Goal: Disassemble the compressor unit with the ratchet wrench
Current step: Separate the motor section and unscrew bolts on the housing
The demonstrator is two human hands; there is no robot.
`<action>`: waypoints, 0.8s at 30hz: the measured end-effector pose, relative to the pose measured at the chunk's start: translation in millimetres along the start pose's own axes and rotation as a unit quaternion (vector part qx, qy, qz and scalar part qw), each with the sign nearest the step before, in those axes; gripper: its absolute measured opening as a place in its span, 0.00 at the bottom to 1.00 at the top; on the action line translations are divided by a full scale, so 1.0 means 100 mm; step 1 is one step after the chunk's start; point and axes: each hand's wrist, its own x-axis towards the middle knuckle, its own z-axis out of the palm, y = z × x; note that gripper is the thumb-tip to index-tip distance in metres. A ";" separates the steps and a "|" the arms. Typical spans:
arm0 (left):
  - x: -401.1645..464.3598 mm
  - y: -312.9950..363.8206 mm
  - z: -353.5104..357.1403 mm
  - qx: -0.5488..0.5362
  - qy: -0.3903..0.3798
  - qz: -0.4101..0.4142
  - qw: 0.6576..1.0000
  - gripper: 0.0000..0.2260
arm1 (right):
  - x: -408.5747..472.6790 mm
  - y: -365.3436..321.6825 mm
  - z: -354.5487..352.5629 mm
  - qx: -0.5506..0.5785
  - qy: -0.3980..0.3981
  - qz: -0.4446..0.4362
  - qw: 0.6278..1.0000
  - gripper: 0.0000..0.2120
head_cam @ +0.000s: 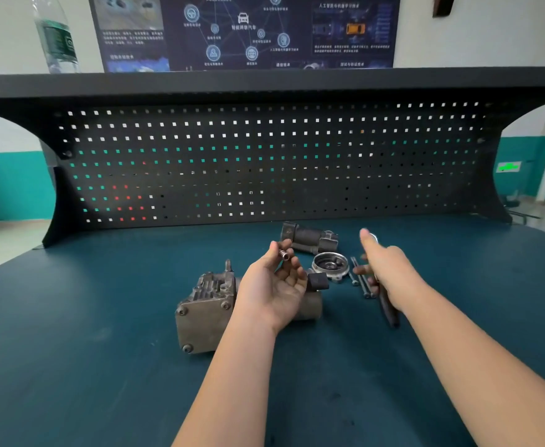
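Left hand (272, 287) palm up, grip pinching a small socket (285, 254) between thumb and fingertips, raised above the compressor body (205, 309). Compressor body lies on the teal worktop (103, 333) directly under and left of that hand, bolted end plate facing the camera. Right hand (388, 272) grip wrapped around the ratchet wrench (388, 312), index finger stretched forward along it, dark handle sticking out below the palm toward the camera; wrench head mostly hidden behind the finger. Between the two hands: round end cap (330, 266), open side up. Long bolts (359, 279) lie on the worktop just left of the right hand. Cylindrical housing (309, 241) lies beyond both hands, near the pegboard (264, 162).
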 end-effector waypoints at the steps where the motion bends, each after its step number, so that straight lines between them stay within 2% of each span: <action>1: -0.01 0.01 0.00 -0.002 -0.002 0.002 1.000 0.10 | -0.15 -0.06 0.00 0.097 -0.079 0.022 0.992 0.23; 2: -0.02 0.01 0.01 -0.005 -0.006 0.004 1.000 0.09 | -0.31 -0.10 0.01 0.185 -0.166 0.039 0.968 0.22; 5: -0.06 -0.01 0.02 -0.022 -0.016 0.002 1.000 0.10 | -0.72 -0.13 0.10 0.347 -0.397 0.068 0.847 0.17; 6: -0.07 -0.02 0.03 -0.029 -0.020 -0.007 0.999 0.10 | -0.81 -0.13 0.14 0.364 -0.442 0.060 0.817 0.16; 8: -0.11 -0.02 0.06 -0.031 -0.023 -0.026 0.999 0.12 | -0.90 -0.12 0.21 0.378 -0.480 0.040 0.791 0.18; 12: -0.11 -0.02 0.09 0.015 -0.020 -0.026 0.999 0.14 | -0.89 -0.08 0.22 0.392 -0.482 0.027 0.783 0.18; 18: -0.11 -0.06 0.11 0.161 -0.013 -0.061 0.985 0.16 | -0.88 -0.06 0.24 0.375 -0.445 0.029 0.813 0.14; 24: -0.13 -0.08 0.11 0.196 -0.006 -0.042 0.980 0.18 | -0.86 -0.03 0.25 0.357 -0.430 0.027 0.829 0.14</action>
